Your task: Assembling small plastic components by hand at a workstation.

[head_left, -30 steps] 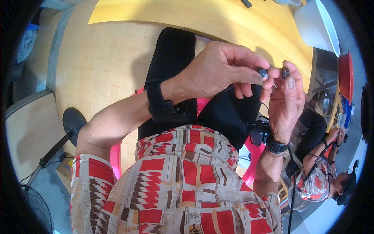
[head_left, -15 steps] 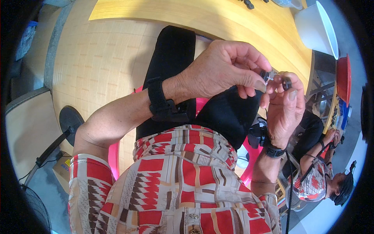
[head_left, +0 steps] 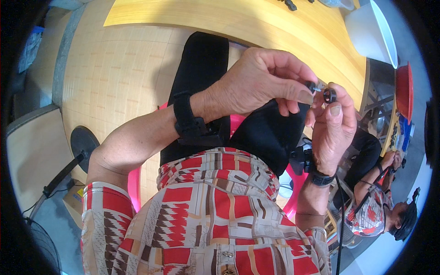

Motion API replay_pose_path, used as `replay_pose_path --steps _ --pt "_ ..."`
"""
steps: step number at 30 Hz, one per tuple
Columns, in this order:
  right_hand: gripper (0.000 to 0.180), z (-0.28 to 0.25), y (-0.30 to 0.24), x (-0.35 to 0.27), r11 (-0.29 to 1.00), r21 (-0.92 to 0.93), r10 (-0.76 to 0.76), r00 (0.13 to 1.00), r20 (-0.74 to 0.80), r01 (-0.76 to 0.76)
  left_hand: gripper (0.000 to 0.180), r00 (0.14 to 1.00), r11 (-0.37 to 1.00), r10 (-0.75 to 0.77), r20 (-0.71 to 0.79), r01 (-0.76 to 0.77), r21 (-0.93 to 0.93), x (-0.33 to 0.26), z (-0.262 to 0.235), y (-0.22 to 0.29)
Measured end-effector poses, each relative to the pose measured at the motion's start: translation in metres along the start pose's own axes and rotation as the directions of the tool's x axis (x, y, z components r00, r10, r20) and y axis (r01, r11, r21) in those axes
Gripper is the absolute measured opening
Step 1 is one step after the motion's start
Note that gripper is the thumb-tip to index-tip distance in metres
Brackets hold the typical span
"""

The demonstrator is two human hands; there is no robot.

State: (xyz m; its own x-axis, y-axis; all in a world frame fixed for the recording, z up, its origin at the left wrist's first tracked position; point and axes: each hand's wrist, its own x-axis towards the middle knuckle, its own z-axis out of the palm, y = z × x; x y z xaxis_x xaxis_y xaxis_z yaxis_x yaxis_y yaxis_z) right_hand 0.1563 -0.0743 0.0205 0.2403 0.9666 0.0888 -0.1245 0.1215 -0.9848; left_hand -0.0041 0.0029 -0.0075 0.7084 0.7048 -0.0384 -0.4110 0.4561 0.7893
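My left hand (head_left: pixel 266 82) pinches a small screw with a black head (head_left: pixel 311 85) between thumb and fingers. Its bare metal thread points right, toward the other hand. In my right hand (head_left: pixel 337 130), thumb and index finger grip a small round black part with an opening in its face (head_left: pixel 329 96). The screw's tip is very close to this part; whether they touch I cannot tell. Both hands are raised above my lap, close to the table edge. My fingers hide some of each piece.
A yellow wooden table (head_left: pixel 183 13) lies ahead, with small black parts (head_left: pixel 290 5) on its far side. A white tub (head_left: pixel 372 34) and a red basin (head_left: pixel 404 91) stand at the right. Another person (head_left: pixel 371 211) works at the far right. A black-based stand (head_left: pixel 84 149) is at the left.
The round black part has turned so its opening shows, and has shifted slightly left with my right hand. More of the screw's thread is visible. My left hand has barely moved.
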Motion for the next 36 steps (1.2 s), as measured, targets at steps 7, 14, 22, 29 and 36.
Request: replay_pose_path --steps 7,14,22,29,36 --pt "0.033 0.006 -0.003 -0.002 0.999 -0.034 -0.014 1.000 0.002 0.014 0.023 0.999 0.999 0.019 -0.027 -0.018 0.040 -0.005 0.006 0.005" --pt "0.035 0.006 -0.004 -0.002 0.996 -0.071 -0.049 0.999 -0.013 0.048 0.024 0.999 0.998 0.045 -0.018 -0.044 0.047 -0.005 0.007 0.005" --pt "0.031 0.005 -0.006 -0.004 0.987 -0.146 -0.065 0.998 0.007 0.066 0.024 0.999 0.996 0.043 -0.013 -0.042 0.075 -0.007 0.009 0.007" --pt "0.031 0.009 -0.007 -0.006 0.979 -0.185 -0.081 0.997 0.011 0.081 0.022 0.998 0.996 0.054 -0.010 -0.053 0.078 -0.008 0.011 0.007" --pt "0.030 0.006 -0.003 -0.005 0.981 -0.187 -0.061 0.998 -0.007 0.059 0.020 0.997 0.996 0.053 -0.048 -0.049 0.078 -0.008 0.013 0.009"
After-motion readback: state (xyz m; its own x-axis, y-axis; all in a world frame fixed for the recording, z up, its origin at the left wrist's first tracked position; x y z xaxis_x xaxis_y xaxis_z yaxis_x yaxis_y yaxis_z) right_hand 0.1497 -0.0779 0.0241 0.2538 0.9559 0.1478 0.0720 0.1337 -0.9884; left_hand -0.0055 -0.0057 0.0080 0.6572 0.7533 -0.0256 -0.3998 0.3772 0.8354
